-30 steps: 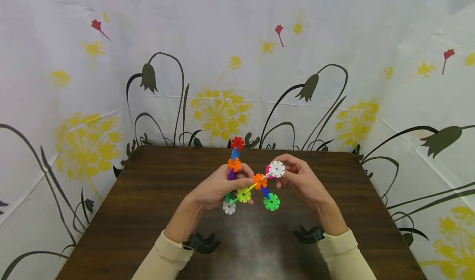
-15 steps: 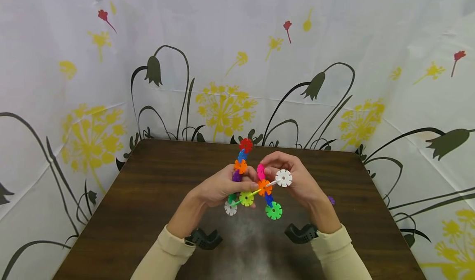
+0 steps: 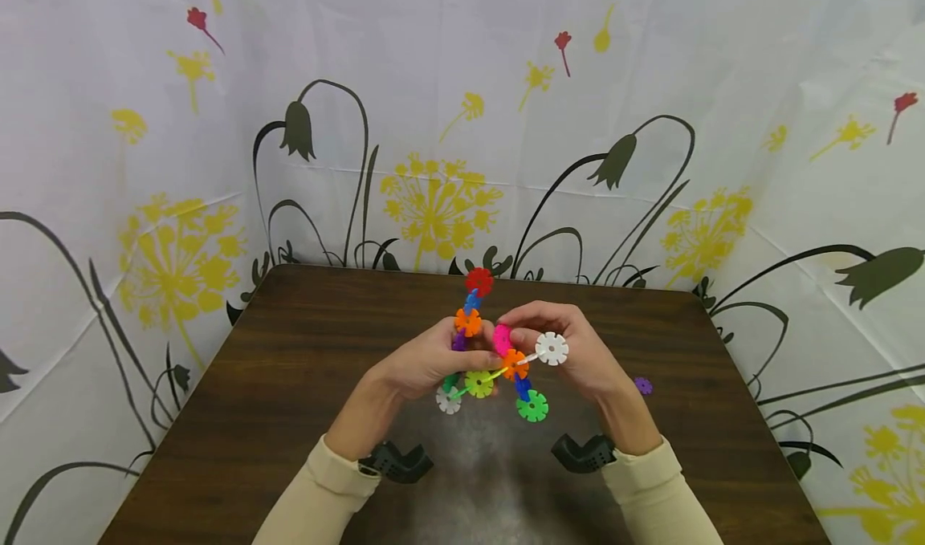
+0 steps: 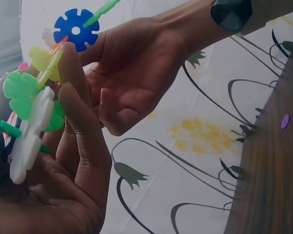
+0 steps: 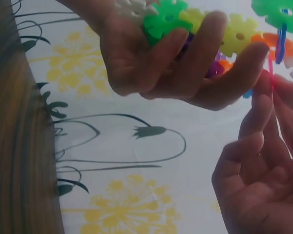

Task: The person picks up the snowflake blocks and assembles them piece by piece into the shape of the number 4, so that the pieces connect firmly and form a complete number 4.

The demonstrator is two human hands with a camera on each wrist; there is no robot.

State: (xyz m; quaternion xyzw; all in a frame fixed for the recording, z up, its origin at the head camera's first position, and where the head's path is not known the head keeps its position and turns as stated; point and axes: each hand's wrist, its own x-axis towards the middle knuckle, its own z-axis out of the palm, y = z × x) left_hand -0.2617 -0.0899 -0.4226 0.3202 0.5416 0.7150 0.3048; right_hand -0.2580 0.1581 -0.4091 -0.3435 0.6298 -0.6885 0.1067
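Observation:
My left hand (image 3: 429, 360) grips a chain of notched plastic snowflake discs, its thumb lying along the chain near the orange disc (image 3: 515, 365). A red disc (image 3: 479, 282) tops the upper arm of the chain. Below hang yellow (image 3: 478, 384), white and bright green (image 3: 532, 406) discs. My right hand (image 3: 581, 356) pinches a pink disc (image 3: 502, 339) by its edge, right at the orange disc. A white disc (image 3: 552, 348) sticks out in front of the right fingers. In the right wrist view the pink disc (image 5: 271, 73) shows edge-on between thumb and finger.
A loose purple disc (image 3: 643, 385) lies on the dark wooden table (image 3: 303, 320), right of my right wrist. A white curtain (image 3: 462, 31) printed with flowers encloses the table's back and sides. Black cameras (image 3: 401, 462) are strapped to both wrists.
My right hand has moved left, bringing the pink disc from behind the white disc to the orange one. The purple disc on the table has come into view beside the right wrist.

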